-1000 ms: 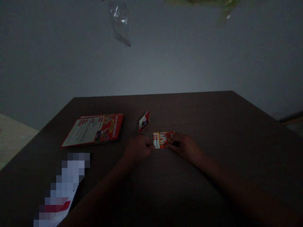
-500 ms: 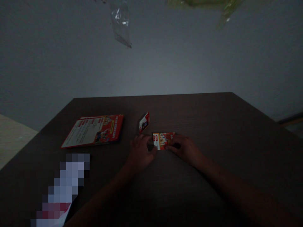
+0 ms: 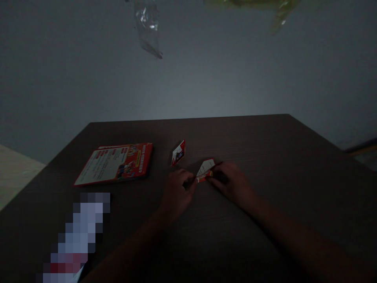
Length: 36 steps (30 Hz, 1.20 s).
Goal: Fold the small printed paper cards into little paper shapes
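In dim light, both my hands work a small red and white printed paper (image 3: 205,169) on the dark wooden table (image 3: 265,149). My left hand (image 3: 178,190) pinches its near left corner. My right hand (image 3: 229,181) presses on its right side, fingers curled over it. One corner of the paper is folded up, and its pale underside shows. A finished small folded red and white piece (image 3: 178,152) stands a little beyond my left hand.
A stack of red printed leaflets (image 3: 115,163) lies at the left of the table. A blurred white and red object (image 3: 77,236) sits at the near left edge. A clear plastic bag (image 3: 148,27) hangs on the grey wall behind.
The small paper lay flat with its printed face up; now its left part is folded over diagonally and shows the pale back. Both hands shifted slightly around it.
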### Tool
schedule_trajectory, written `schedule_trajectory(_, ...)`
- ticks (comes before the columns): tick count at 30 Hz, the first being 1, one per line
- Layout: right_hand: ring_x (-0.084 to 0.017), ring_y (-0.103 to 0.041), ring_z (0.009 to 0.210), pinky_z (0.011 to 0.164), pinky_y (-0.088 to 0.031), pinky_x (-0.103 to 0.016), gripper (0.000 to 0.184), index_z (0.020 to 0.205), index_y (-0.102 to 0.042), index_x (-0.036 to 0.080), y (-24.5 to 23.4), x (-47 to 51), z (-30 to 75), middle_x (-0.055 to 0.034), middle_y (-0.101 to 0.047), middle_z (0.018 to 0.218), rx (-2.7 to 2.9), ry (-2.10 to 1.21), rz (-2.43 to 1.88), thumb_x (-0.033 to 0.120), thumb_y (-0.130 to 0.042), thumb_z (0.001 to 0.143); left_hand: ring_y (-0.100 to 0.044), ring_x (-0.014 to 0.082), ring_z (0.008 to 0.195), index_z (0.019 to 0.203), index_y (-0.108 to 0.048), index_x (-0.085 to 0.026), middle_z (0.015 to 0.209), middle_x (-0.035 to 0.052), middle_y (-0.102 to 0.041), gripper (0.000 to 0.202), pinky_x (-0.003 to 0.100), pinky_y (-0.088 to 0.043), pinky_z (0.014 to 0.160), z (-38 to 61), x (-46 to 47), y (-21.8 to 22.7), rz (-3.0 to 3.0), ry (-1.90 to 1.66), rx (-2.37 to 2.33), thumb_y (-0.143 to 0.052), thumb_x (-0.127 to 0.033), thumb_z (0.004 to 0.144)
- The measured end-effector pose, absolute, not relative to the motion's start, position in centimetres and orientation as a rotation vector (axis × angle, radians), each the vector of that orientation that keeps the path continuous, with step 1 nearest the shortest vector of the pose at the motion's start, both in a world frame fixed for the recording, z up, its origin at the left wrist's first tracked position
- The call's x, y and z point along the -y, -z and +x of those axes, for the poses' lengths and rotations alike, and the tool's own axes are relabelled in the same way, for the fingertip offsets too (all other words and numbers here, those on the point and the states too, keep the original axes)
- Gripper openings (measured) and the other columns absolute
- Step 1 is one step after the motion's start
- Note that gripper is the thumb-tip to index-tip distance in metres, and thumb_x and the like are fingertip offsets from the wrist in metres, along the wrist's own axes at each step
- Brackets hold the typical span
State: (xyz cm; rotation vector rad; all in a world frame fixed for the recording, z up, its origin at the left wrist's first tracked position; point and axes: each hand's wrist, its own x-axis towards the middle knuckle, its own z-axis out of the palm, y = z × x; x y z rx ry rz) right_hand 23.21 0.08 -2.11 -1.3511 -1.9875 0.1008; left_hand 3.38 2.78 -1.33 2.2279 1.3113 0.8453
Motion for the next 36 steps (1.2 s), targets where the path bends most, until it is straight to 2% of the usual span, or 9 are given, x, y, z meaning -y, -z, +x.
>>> schedule_trajectory(4,-0.023,-0.053,0.094,0.081,-0.044,-0.040,0.027,0.106,-0.058,0.020,1.1,0.6,23.1,-0.0110,-0.057,0.103,1.956,0.212,-1.268,0.024,-0.062,0.080,-0.055,0.0166,0.082,0.083,-0.062,-0.018,0.084,0.0028,-0.062,0.007,0.032,-0.041,0.077,3.3,-2.6,1.4,2.441,-0.928,-1.186,-0.056,-0.018,0.080)
schedule_trajectory(7,-0.024,-0.052,0.098,0.082,-0.042,-0.042,0.021,0.101,-0.062,0.023,0.7,0.9,23.1,-0.0099,-0.057,0.106,2.058,0.327,-1.183,0.021,-0.062,0.080,-0.054,0.0182,0.086,0.089,-0.062,-0.019,0.088,0.0041,-0.062,0.013,0.035,-0.040,0.079,3.2,-2.5,1.4,2.578,-0.894,-1.075,-0.053,-0.016,0.080)
schedule_trajectory(10,-0.023,-0.053,0.096,0.081,-0.042,-0.040,0.011,0.090,-0.064,0.022,0.9,0.9,23.3,-0.0084,-0.060,0.105,2.170,0.266,-1.122,0.019,-0.060,0.081,-0.054,0.0200,0.090,0.094,-0.062,-0.020,0.092,0.0040,-0.061,0.023,0.036,-0.040,0.080,3.0,-2.4,1.3,2.643,-0.770,-1.006,-0.052,-0.009,0.076)
schedule_trajectory(13,-0.021,-0.055,0.096,0.080,-0.044,-0.038,0.010,0.089,-0.064,0.019,1.2,0.7,23.6,-0.0097,-0.061,0.105,2.240,0.143,-1.083,0.018,-0.056,0.083,-0.053,0.0198,0.093,0.096,-0.061,-0.021,0.097,0.0037,-0.060,0.032,0.036,-0.040,0.083,2.7,-2.6,1.4,2.607,-0.741,-1.031,-0.051,-0.004,0.071)
schedule_trajectory(17,-0.022,-0.054,0.103,0.087,-0.045,-0.038,0.011,0.089,-0.062,0.017,1.6,0.7,23.9,-0.0107,-0.060,0.109,2.320,0.039,-1.051,0.013,-0.055,0.081,-0.053,0.0193,0.092,0.097,-0.060,-0.019,0.097,0.0050,-0.059,0.019,0.035,-0.042,0.082,2.6,-3.3,1.7,2.492,-0.756,-1.187,-0.051,-0.016,0.080)
schedule_trajectory(20,-0.023,-0.052,0.107,0.090,-0.045,-0.039,0.015,0.093,-0.062,0.018,1.7,0.8,23.9,-0.0096,-0.059,0.112,2.374,-0.042,-1.098,0.013,-0.054,0.080,-0.054,0.0192,0.089,0.095,-0.062,-0.019,0.093,0.0049,-0.059,0.017,0.035,-0.043,0.081,2.8,-3.7,1.8,2.499,-0.684,-1.206,-0.051,-0.027,0.084)
schedule_trajectory(25,-0.023,-0.051,0.110,0.094,-0.043,-0.040,0.021,0.099,-0.061,0.018,1.3,0.9,23.8,-0.0088,-0.060,0.113,2.433,-0.101,-1.160,0.016,-0.055,0.080,-0.054,0.0187,0.084,0.086,-0.065,-0.020,0.085,0.0041,-0.060,0.019,0.035,-0.042,0.080,3.0,-3.9,1.8,2.575,-0.600,-1.211,-0.047,-0.027,0.087)
schedule_trajectory(36,-0.024,-0.051,0.107,0.092,-0.041,-0.043,0.028,0.104,-0.060,0.019,0.5,1.1,23.5,-0.0098,-0.059,0.112,2.507,-0.171,-1.180,0.032,-0.059,0.079,-0.054,0.0185,0.083,0.083,-0.066,-0.018,0.082,0.0044,-0.060,0.020,0.034,-0.041,0.077,3.1,-3.8,1.6,2.538,-0.594,-1.234,-0.048,-0.025,0.087)
